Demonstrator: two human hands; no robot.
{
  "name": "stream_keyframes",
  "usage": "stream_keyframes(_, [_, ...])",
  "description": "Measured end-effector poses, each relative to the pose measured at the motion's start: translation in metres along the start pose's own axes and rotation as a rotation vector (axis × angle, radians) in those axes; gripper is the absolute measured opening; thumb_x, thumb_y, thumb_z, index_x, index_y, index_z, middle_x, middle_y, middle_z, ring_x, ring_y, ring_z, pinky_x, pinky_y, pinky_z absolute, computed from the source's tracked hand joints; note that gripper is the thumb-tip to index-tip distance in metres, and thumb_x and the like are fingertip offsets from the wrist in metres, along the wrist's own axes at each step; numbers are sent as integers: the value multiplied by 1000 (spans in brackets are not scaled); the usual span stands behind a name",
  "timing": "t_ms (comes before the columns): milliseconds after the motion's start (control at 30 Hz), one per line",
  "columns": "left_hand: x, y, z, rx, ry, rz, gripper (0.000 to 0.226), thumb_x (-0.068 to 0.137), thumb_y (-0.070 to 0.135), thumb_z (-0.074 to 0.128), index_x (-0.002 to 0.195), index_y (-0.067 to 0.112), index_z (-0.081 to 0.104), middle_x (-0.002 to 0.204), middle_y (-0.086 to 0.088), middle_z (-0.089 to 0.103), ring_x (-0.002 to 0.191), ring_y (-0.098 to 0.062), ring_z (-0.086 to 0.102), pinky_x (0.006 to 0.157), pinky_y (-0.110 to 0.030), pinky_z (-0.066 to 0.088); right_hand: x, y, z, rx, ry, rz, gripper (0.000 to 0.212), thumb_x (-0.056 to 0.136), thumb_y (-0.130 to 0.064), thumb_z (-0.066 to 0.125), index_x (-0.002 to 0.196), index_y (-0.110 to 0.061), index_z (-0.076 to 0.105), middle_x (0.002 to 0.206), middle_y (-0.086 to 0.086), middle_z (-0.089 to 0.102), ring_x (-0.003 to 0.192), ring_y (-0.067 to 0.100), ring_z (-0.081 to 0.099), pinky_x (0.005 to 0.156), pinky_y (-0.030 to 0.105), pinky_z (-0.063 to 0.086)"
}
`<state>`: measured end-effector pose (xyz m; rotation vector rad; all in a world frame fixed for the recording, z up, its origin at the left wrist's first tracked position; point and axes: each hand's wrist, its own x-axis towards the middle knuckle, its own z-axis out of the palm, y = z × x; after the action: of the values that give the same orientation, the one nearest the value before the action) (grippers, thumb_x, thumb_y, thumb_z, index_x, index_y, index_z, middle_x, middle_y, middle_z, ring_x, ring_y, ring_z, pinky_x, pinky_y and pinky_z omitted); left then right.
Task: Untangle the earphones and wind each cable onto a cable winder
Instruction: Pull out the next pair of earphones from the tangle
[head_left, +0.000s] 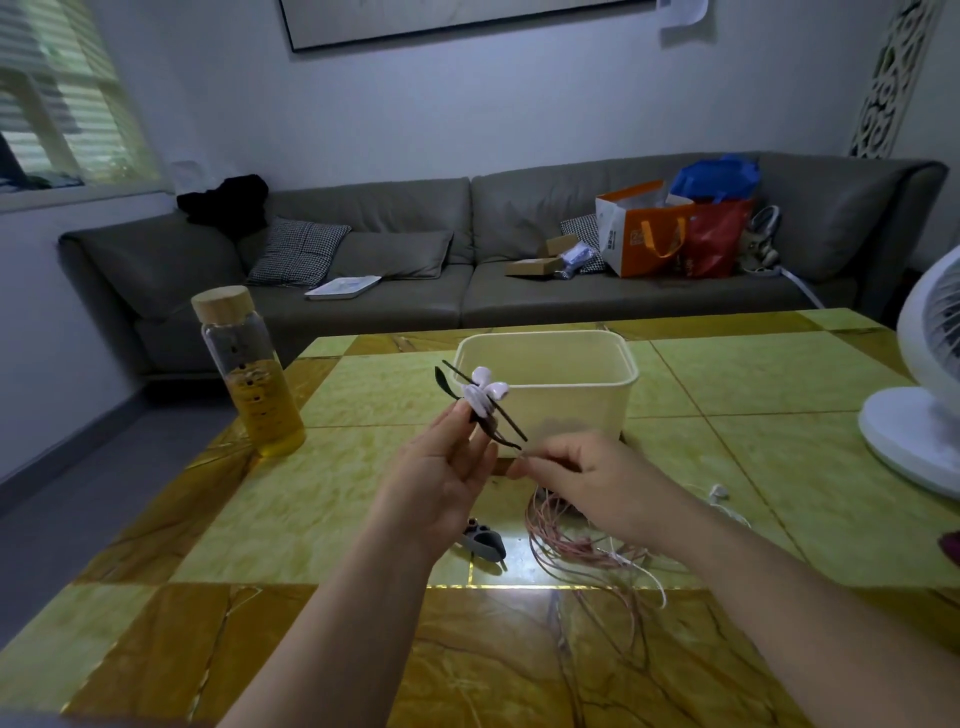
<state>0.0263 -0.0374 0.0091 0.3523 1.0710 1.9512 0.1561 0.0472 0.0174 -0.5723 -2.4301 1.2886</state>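
Observation:
My left hand (441, 470) holds up a dark cable winder (496, 415) with pale earphones (485, 392) wound on it, in front of the cream tub. My right hand (587, 480) pinches the winder's lower dark end or a thin cable there; I cannot tell which. Under the right hand a tangle of pink and white earphone cable (566, 540) lies on the table, with a white earbud (718, 491) off to its right. A grey winder (485, 543) lies on the table below my left hand.
A cream plastic tub (566, 410) stands behind the hands. A glass bottle of yellow liquid (249, 374) stands at the left, a white fan (914, 405) at the right edge. The green and yellow table (260, 509) reaches to a grey sofa (415, 270).

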Motion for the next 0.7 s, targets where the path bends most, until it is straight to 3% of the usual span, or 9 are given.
stream_keyframes(67, [2,0,-2,-17,36,-7,14,91,16,57,87,12,70,79,3,72,78,-9,64,79,-22,54,0,-3,-4,-152,5,-34,19,97,-26,54,89,-20,70,52,-13,52,44,-2,42,47,10,32])
stream_keyframes(133, [1,0,-2,-35,58,-25,14,90,14,58,85,10,70,78,1,71,78,-11,64,79,-24,54,0,-5,-9,-341,17,-50,23,98,-27,52,81,-24,68,61,-7,53,46,3,39,48,16,29])
stream_keyframes(233, [-2,0,-1,-52,72,-60,17,93,13,56,85,8,70,80,-2,69,80,-13,64,82,-27,53,-1,-10,-19,-586,55,-91,25,99,-29,49,92,-20,71,70,-5,62,52,4,45,54,24,37])
stream_keyframes(300, [-3,-1,0,10,65,-44,24,93,14,57,78,12,76,81,1,71,79,-10,64,80,-25,52,-3,-16,-21,-669,18,-136,25,99,-31,48,88,-23,70,70,-4,62,58,8,51,57,30,44])
stream_keyframes(367, [-3,-4,0,107,36,-4,16,92,12,58,89,11,74,84,1,73,73,-8,66,68,-22,55,-5,-25,-19,-679,-42,-183,29,99,-33,48,75,-24,63,67,-4,57,59,11,51,60,34,46])
stream_keyframes(433, [-5,-5,-1,189,1,42,11,89,9,61,99,7,65,86,-6,73,70,-11,69,60,-22,55,-5,-34,-19,-664,-37,-225,33,99,-34,47,68,-27,56,63,-8,52,55,6,47,55,27,41])
stream_keyframes(567, [-11,-7,-1,382,-104,94,16,88,6,62,104,5,62,89,-9,69,74,-13,69,63,-20,55,1,-44,-34,-589,104,-243,22,95,-36,52,85,-25,69,71,-14,60,64,3,56,59,20,45])
stream_keyframes(700, [-14,-8,-1,440,-187,107,22,84,9,65,106,6,63,91,-6,71,78,-12,70,67,-19,53,8,-42,-51,-455,209,-225,9,87,-35,66,82,-28,69,74,-18,61,67,-8,56,57,6,39])
